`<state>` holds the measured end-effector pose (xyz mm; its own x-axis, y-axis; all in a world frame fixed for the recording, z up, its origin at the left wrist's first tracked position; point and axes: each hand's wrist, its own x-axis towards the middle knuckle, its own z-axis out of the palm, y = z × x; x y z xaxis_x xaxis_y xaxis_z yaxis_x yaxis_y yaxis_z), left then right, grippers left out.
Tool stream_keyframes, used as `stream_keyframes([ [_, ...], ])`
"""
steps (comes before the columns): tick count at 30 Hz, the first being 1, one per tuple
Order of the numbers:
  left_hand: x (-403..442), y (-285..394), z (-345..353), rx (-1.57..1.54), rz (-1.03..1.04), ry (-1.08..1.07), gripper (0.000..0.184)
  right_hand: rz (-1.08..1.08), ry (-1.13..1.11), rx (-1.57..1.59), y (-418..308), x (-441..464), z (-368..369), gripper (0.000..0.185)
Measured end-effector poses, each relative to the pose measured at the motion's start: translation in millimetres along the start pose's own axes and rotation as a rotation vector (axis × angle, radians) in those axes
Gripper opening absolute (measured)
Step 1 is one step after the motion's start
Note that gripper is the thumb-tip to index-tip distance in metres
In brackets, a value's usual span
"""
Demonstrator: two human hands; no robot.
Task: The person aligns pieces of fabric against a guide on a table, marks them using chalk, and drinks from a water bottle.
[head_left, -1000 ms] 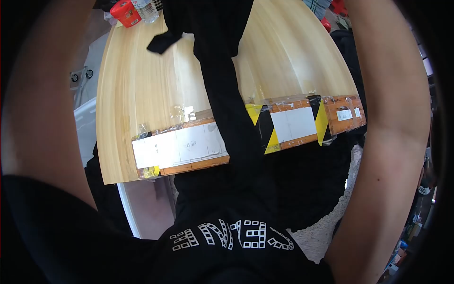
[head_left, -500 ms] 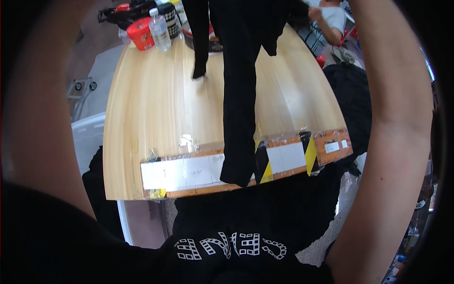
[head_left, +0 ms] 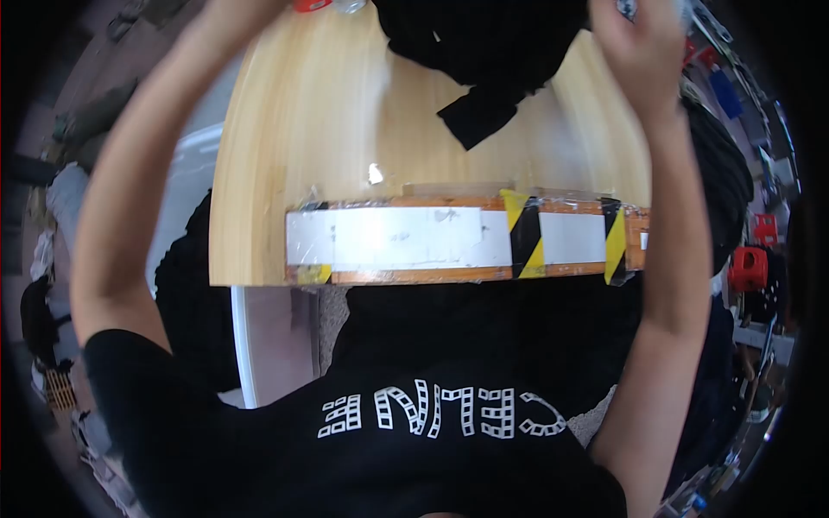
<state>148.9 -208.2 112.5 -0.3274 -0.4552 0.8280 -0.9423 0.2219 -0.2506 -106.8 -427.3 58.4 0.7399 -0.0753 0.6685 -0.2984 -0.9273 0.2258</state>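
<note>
A black garment (head_left: 492, 43) is bunched over the far part of the wooden table (head_left: 345, 129), with one narrow end hanging toward me. The frame's top edge cuts it off. My right hand (head_left: 641, 39) is raised at the garment's right edge, its visible fingers curled against the cloth; the fingertips are partly out of frame. To the left, my left hand (head_left: 259, 7) shows only at its wrist end, and its fingers lie beyond the top edge.
Along the table's near edge runs a taped strip with white paper (head_left: 397, 237) and yellow-black tape (head_left: 525, 237). Part of a red container (head_left: 311, 4) shows at the far left. Dark cloth (head_left: 194, 302) hangs at the left, and red stools (head_left: 748, 268) stand at the right.
The garment's long hanging strip has swung up and away from the near edge, and the cloth is now bunched farther off. My forearms have come more into view.
</note>
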Motion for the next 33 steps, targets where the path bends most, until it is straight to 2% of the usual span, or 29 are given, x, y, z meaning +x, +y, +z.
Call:
stream_keyframes([
  [1,-60,10,-3,0.013,0.018,-0.152,0.032,-0.096,0.345,0.308,-60,-12,-14,0.016],
  [2,-113,24,-5,0.020,0.041,-0.297,0.024,-0.051,0.273,0.328,-86,-49,10,0.020],
  [3,-142,50,-9,-0.070,-0.026,-0.408,0.019,0.081,0.046,0.395,-116,-81,17,0.023],
  [4,-165,75,-14,-0.109,-0.117,-0.463,0.019,0.114,-0.082,0.421,-138,-106,30,0.022],
  [5,-181,94,-18,-0.146,-0.207,-0.513,0.019,0.135,-0.101,0.441,-158,-124,38,0.020],
  [11,-217,134,-42,-0.110,-0.391,-0.456,0.016,0.232,-0.140,0.460,-189,-149,32,0.012],
  [16,-235,150,-55,-0.151,-0.433,-0.390,0.019,0.104,-0.098,0.428,-199,-157,23,0.008],
  [20,-249,157,-58,-0.209,-0.452,-0.315,0.022,0.082,-0.133,0.438,-206,-163,20,0.009],
  [33,-255,163,-58,-0.217,-0.554,-0.299,0.019,0.072,-0.151,0.448,-206,-163,20,0.013],
])
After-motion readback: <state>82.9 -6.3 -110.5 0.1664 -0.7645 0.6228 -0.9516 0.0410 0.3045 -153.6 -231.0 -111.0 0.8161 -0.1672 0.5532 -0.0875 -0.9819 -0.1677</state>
